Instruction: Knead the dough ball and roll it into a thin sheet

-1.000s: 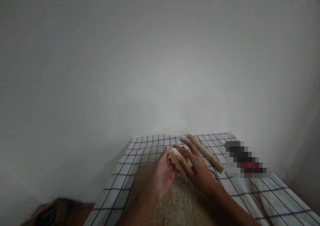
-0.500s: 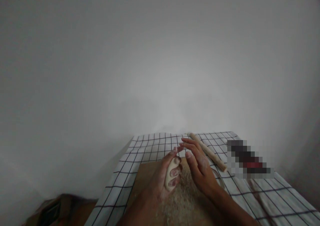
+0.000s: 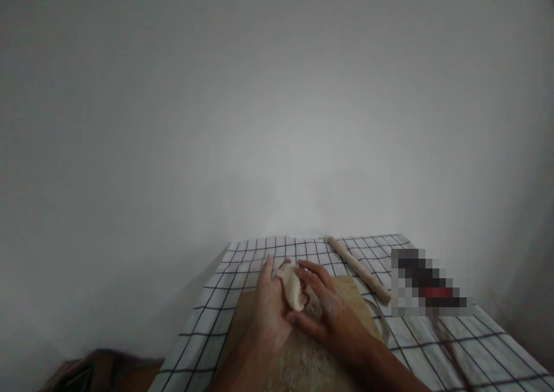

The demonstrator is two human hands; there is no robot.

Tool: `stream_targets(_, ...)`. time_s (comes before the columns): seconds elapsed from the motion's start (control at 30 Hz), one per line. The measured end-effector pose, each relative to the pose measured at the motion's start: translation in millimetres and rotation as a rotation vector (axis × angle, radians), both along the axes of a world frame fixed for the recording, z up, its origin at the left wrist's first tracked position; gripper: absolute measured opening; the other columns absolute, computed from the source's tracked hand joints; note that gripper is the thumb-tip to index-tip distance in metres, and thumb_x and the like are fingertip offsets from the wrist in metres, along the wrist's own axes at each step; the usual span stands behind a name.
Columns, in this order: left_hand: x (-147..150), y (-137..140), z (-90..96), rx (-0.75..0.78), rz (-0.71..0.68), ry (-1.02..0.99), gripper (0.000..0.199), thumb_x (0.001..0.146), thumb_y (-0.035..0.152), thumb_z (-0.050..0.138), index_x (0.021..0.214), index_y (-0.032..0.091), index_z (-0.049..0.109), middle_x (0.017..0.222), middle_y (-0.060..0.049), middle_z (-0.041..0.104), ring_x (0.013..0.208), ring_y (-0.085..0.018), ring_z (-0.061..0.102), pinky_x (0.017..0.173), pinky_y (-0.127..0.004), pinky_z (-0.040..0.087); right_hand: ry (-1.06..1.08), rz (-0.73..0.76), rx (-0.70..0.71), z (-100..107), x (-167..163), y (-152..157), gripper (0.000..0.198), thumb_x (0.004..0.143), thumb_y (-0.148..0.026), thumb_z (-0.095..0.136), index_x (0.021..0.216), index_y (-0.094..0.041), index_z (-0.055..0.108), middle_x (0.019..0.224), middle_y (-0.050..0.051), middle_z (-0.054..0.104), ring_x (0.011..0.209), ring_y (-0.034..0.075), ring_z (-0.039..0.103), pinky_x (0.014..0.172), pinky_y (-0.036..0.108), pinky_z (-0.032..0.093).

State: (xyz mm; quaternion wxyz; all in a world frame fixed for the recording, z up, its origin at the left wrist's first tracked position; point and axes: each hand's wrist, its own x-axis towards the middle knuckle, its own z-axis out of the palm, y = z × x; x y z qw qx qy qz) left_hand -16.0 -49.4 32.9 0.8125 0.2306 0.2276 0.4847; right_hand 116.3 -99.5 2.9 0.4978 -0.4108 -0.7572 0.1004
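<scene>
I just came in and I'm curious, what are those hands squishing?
A person holds a small piece of dough between the left hand and the right hand, above a floured wooden board. The board lies on a checked cloth. A wooden rolling pin rests untouched to the right.

The pale, cream-coloured lump of soft dough [image 3: 292, 288] sits between my two palms, raised just above the floured wooden board [image 3: 352, 294]. It is a small oblong piece, pressed fairly flat and stood on edge, its long side running away from me. Its surface looks smooth and matte, dusted with flour. My left hand [image 3: 269, 311] cups it from one side and my right hand [image 3: 326, 311] presses against the other, fingers partly covering its lower end.
</scene>
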Motion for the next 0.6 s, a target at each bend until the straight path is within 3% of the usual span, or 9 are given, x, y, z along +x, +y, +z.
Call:
stream_targets(0.1,0,-2,5.9,0.043,-0.08,-0.053,0.033,0.096,0.04,0.053,0.124,0.023,0.051,0.097,-0.004,0.065,0.079,-0.018,0.066,0.071,-0.031,0.053,0.059,-0.064,-0.013,1,8,5,0.045,0.089,-0.033,0.066,0.133,-0.033,0.056,0.141,0.006,0.05,0.13,0.027,0.051,0.104,0.041,0.051)
stream_targets(0.17,1,-2,5.5,0.096,-0.13,-0.064,0.031,0.096,0.036,0.053,0.125,0.023,0.052,0.106,-0.007,0.065,0.088,-0.021,0.067,0.081,-0.038,0.054,0.131,-0.101,-0.009,3,13,8,0.031,0.094,-0.031,0.057,0.125,-0.033,0.063,0.134,0.005,0.056,0.122,0.025,0.058,0.096,0.039,0.056)
stream_targets(0.27,2,2,-5.3,0.111,-0.165,-0.028,0.024,0.096,0.037,0.055,0.108,0.017,0.06,0.101,-0.009,0.068,0.09,-0.025,0.068,0.083,-0.043,0.055,0.216,-0.153,0.043,5,17,10,0.026,0.096,-0.03,0.056,0.12,-0.03,0.065,0.123,0.006,0.064,0.116,0.024,0.062,0.095,0.04,0.056)
stream_targets(0.4,5,7,-25.3,0.038,-0.108,0.017,0.018,0.092,0.032,0.062,0.088,0.014,0.063,0.085,-0.007,0.07,0.079,-0.021,0.069,0.073,-0.033,0.057,0.174,-0.096,0.036,6,14,6,0.022,0.094,-0.027,0.06,0.115,-0.028,0.068,0.117,0.004,0.07,0.115,0.023,0.063,0.099,0.041,0.054)
stream_targets(0.5,8,6,-28.5,0.057,-0.096,-0.011,0.011,0.091,0.021,0.059,0.095,0.014,0.067,0.092,-0.007,0.073,0.084,-0.02,0.07,0.075,-0.031,0.057,0.079,-0.085,0.061,6,13,6,0.03,0.094,-0.024,0.059,0.123,-0.029,0.065,0.126,0.003,0.069,0.127,0.023,0.057,0.113,0.049,0.041)
stream_targets(0.6,10,4,-23.4,0.092,-0.119,-0.048,0.02,0.093,0.026,0.057,0.102,0.013,0.068,0.1,-0.01,0.073,0.089,-0.023,0.07,0.081,-0.036,0.057,-0.089,-0.11,0.083,2,15,13,0.042,0.095,-0.021,0.056,0.137,-0.029,0.055,0.138,0.003,0.061,0.142,0.027,0.041,0.12,0.06,0.025)
